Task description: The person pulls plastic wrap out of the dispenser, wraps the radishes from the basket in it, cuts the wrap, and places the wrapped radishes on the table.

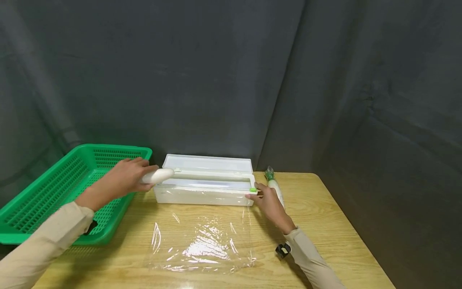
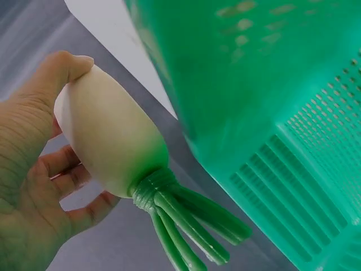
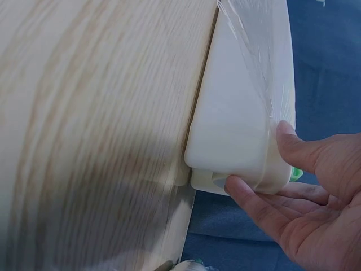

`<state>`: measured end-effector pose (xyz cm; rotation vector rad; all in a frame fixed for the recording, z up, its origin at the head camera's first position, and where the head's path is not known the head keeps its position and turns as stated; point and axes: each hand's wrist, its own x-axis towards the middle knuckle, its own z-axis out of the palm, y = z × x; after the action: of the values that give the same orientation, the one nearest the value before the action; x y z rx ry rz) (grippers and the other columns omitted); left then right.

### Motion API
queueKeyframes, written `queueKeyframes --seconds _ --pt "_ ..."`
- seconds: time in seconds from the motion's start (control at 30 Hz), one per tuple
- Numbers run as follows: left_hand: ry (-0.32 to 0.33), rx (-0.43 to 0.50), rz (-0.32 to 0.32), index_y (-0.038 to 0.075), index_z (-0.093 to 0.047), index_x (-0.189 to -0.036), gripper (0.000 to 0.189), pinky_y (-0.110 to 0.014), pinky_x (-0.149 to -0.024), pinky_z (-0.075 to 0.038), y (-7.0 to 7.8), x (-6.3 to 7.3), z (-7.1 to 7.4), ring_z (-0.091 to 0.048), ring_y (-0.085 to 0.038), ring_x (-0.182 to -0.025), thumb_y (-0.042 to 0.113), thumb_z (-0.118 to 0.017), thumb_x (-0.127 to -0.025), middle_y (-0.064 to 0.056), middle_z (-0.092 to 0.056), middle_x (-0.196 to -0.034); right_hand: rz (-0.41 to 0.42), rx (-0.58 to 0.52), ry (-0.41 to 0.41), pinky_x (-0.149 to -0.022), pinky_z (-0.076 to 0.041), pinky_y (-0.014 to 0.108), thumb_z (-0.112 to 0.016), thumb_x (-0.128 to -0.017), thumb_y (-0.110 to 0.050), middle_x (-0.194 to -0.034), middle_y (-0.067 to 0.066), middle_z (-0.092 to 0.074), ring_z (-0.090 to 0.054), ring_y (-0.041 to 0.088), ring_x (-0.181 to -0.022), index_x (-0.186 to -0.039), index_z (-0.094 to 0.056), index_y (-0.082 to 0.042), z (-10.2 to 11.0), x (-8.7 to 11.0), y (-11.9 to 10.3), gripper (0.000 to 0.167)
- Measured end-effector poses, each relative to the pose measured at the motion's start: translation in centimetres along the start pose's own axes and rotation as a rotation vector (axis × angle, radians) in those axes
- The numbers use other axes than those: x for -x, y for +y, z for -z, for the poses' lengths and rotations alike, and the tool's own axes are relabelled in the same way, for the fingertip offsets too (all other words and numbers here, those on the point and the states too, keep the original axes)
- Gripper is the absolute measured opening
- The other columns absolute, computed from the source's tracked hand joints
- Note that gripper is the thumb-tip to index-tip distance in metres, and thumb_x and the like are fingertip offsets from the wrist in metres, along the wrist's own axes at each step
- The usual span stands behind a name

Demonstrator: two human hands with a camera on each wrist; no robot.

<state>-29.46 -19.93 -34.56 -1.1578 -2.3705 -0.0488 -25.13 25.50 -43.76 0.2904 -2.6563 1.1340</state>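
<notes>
My left hand (image 1: 124,180) holds a white radish (image 2: 113,135) in the air beside the dispenser, thumb over its blunt white end. Its green stalks (image 2: 186,226) show in the left wrist view. At the right end of a white cling film dispenser (image 1: 202,198), my right hand (image 1: 268,204) grips the corner, thumb on the front and fingers round the end. The dispenser's lid (image 1: 209,162) stands raised. From its front a sheet of clear cling film (image 1: 205,241) spreads over the table. A second radish (image 1: 275,186) with a green top lies behind my right hand, partly hidden by it.
A green perforated basket (image 1: 146,152) stands at the left, partly covered by my left arm. Everything rests on a wooden table (image 1: 325,249). Dark curtains (image 1: 202,80) hang behind the table and along its right side.
</notes>
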Motion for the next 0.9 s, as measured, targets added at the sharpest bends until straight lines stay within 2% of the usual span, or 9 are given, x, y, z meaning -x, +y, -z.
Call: queueKeyframes --seconds 0.2,0.43,0.7,0.9 --pt "-0.029 0.036 0.023 0.005 -0.075 -0.112 0.039 -0.035 -0.056 -0.051 1.6 -1.3 0.1 -0.058 -0.021 -0.077 0.019 -0.09 -0.079 -0.007 -0.065 -0.09 0.02 -0.002 0.002 -0.089 -0.061 0.05 -0.077 -0.094 -0.013 -0.134 0.037 -0.061 -0.073 0.046 -0.106 -0.137 -0.055 0.018 -0.1 -0.4 -0.3 0.057" --pt "-0.017 0.032 -0.005 0.007 -0.074 -0.11 0.039 -0.034 -0.054 -0.049 3.2 -2.4 0.0 -0.059 -0.022 -0.076 0.022 -0.09 -0.079 -0.007 -0.064 -0.088 0.019 0.013 0.005 -0.088 -0.061 0.051 -0.078 -0.094 -0.013 -0.134 0.037 -0.061 -0.074 0.046 -0.104 -0.137 -0.056 0.018 -0.1 -0.5 -0.3 0.058" --pt "-0.004 0.038 -0.01 0.008 -0.075 -0.113 0.042 -0.034 -0.059 -0.042 5.2 -3.2 -0.5 -0.064 -0.024 -0.08 0.025 -0.091 -0.079 -0.007 -0.068 -0.091 0.012 0.02 -0.002 -0.089 -0.061 0.051 -0.077 -0.094 -0.013 -0.134 0.037 -0.061 -0.073 0.046 -0.105 -0.137 -0.056 0.017 -0.2 -0.4 -0.2 0.057" --pt "-0.001 0.051 -0.024 0.009 -0.074 -0.112 0.043 -0.036 -0.061 -0.043 6.4 -3.8 -1.5 -0.064 -0.024 -0.08 0.026 -0.092 -0.078 -0.007 -0.068 -0.09 0.03 0.013 0.006 -0.088 -0.061 0.051 -0.077 -0.094 -0.011 -0.134 0.037 -0.061 -0.073 0.047 -0.105 -0.136 -0.057 0.018 -0.2 -0.4 -0.1 0.054"
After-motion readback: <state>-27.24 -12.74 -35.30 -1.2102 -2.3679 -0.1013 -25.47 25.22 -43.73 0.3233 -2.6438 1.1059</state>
